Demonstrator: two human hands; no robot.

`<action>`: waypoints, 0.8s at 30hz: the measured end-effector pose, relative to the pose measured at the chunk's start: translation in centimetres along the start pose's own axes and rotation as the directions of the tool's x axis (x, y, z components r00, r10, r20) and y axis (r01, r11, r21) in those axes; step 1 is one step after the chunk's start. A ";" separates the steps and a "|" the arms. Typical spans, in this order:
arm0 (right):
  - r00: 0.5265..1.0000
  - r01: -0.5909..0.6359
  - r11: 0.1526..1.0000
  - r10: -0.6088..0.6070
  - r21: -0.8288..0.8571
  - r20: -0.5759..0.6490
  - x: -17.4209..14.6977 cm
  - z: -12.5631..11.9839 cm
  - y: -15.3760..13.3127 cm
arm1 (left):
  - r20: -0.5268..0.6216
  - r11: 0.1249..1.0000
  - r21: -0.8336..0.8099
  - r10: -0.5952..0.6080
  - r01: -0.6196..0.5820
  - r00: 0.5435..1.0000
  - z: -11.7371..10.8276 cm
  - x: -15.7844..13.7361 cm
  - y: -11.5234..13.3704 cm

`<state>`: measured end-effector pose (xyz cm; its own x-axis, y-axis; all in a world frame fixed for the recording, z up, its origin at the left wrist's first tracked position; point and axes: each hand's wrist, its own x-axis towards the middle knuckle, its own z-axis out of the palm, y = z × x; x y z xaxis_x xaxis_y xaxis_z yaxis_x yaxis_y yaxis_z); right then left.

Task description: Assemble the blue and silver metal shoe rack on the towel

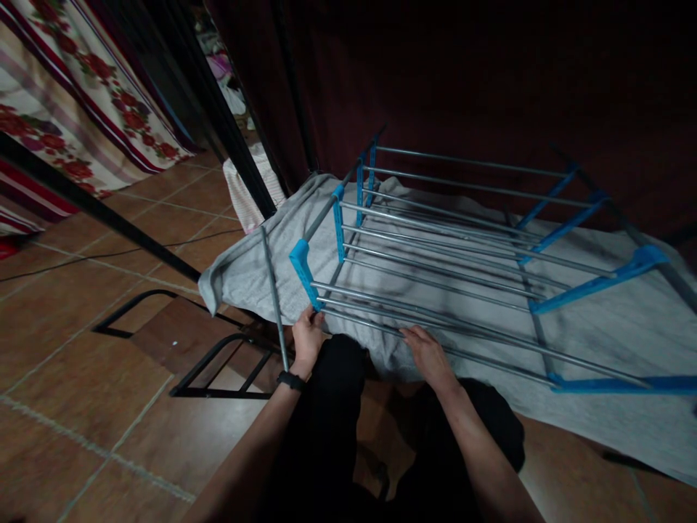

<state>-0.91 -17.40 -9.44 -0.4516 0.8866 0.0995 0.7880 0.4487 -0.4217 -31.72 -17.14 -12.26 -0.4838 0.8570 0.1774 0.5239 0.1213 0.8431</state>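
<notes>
A clothes drying rack with metal rods and blue plastic brackets rests on a grey cloth. My left hand, with a dark band at the wrist, is closed round the lower end of the near left blue bracket; its fingertips are partly hidden. My right hand has its fingers curled on the nearest metal rod, right of that bracket. A grey tube slants across the cloth, and its lower end reaches my left wrist. I cannot tell whether it joins the rack.
The grey cloth covers a low surface before my knees. At left, a black metal frame with a brown panel stands on the tiled floor. Behind it are a dark post, a floral curtain and a thin cable.
</notes>
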 end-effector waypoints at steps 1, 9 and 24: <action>1.000 -0.002 1.000 0.002 0.001 -0.001 0.0 0.0 0.0 | 0.003 1.000 0.002 0.003 -0.003 1.000 0.0 0.0 0.1; 1.000 0.000 0.999 0.001 -0.040 0.027 0.1 -0.3 -0.2 | -0.020 0.998 0.068 -0.007 0.008 1.000 0.3 -0.4 1.1; 0.998 -0.050 0.996 0.047 -0.076 -0.039 0.1 0.9 -0.5 | -0.041 0.996 -0.002 -0.090 0.090 0.995 0.5 -0.1 2.4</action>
<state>-1.75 -17.64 -10.05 -0.3969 0.9106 0.1148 0.8393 0.4108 -0.3561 -30.04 -16.71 -10.51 -0.5573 0.8213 0.1219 0.4768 0.1963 0.8568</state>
